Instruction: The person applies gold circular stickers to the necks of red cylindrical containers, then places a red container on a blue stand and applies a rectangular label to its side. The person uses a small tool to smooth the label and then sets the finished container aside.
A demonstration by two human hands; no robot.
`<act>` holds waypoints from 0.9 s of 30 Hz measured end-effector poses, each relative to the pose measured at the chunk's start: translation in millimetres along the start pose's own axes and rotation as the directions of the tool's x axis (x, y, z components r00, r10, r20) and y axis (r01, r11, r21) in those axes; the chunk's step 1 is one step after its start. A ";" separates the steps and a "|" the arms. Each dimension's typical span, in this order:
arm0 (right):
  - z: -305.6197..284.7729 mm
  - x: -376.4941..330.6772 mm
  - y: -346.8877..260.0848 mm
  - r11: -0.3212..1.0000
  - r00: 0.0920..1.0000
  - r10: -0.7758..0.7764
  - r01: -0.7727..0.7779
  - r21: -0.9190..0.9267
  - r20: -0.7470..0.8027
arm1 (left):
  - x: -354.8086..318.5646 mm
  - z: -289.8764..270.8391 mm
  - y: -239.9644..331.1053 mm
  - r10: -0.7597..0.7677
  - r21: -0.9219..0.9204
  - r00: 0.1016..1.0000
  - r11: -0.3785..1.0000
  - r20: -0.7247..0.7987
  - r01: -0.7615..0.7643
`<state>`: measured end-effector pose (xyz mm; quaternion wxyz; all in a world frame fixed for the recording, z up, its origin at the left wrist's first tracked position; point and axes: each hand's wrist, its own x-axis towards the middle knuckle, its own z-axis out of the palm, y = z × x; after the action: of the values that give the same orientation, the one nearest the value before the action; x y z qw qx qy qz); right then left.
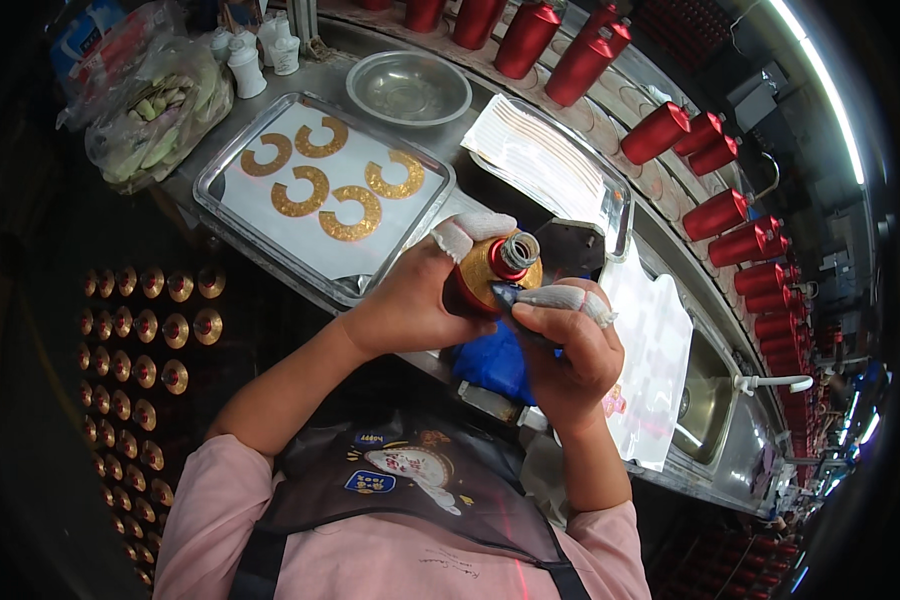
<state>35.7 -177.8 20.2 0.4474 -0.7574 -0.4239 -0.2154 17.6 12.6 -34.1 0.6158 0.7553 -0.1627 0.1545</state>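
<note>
My left hand [405,300] is wrapped round a red bottle [482,268] with a gold-patterned shoulder and an open threaded neck, tilted toward me. In my right hand [578,345] a small dark blue-grey tool [506,295] is pinched, its tip against the gold shoulder just below the neck. Its exact kind is hard to make out. White covers wrap some fingers of both hands. To the left, a metal tray [270,262] carries a white sheet with several gold C-shaped decals [350,213].
Behind stand a metal bowl [408,88] and a stack of white sheets [535,150]. Red bottles [580,70] line a curving conveyor. At right are a sink [708,405] and a white tap [775,383]. Many gold-topped bottles [175,330] stand low on the left.
</note>
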 end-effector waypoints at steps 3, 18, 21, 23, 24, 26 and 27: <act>4.1 -2.1 -2.9 1.000 1.000 -0.029 0.029 0.004 0.006 | -6.6 18.7 6.5 0.154 0.246 0.972 0.963 -0.176 -0.109; 17.6 -10.5 -14.5 0.999 0.997 0.026 -0.023 0.047 -0.069 | -16.9 16.7 6.3 0.034 0.020 0.975 0.999 -0.219 -0.031; 18.4 -12.3 -17.2 0.998 0.995 0.059 -0.056 0.034 -0.079 | -18.3 18.3 4.0 0.062 0.088 0.985 0.995 -0.164 -0.048; 19.0 -13.1 -19.6 0.997 0.995 0.064 -0.061 0.051 -0.079 | -20.8 22.7 5.9 0.237 0.453 0.944 0.885 -0.229 -0.112; 19.1 -13.0 -20.4 0.996 0.994 0.064 -0.058 0.066 -0.085 | -20.5 21.8 5.9 0.173 0.362 0.946 0.930 -0.275 -0.065; 19.8 -12.1 -21.5 0.995 0.992 0.073 -0.067 0.068 -0.099 | -19.5 21.4 6.6 0.128 0.190 0.954 0.979 -0.273 -0.077; 20.0 -11.8 -21.6 0.995 0.992 0.080 -0.074 0.064 -0.097 | -19.2 19.5 6.6 0.057 -0.001 0.962 0.998 -0.268 -0.059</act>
<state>10.1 -160.7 12.4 0.4986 -0.7478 -0.3778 -0.2223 -1.9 -6.6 -40.4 0.6306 0.7198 -0.1009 0.2723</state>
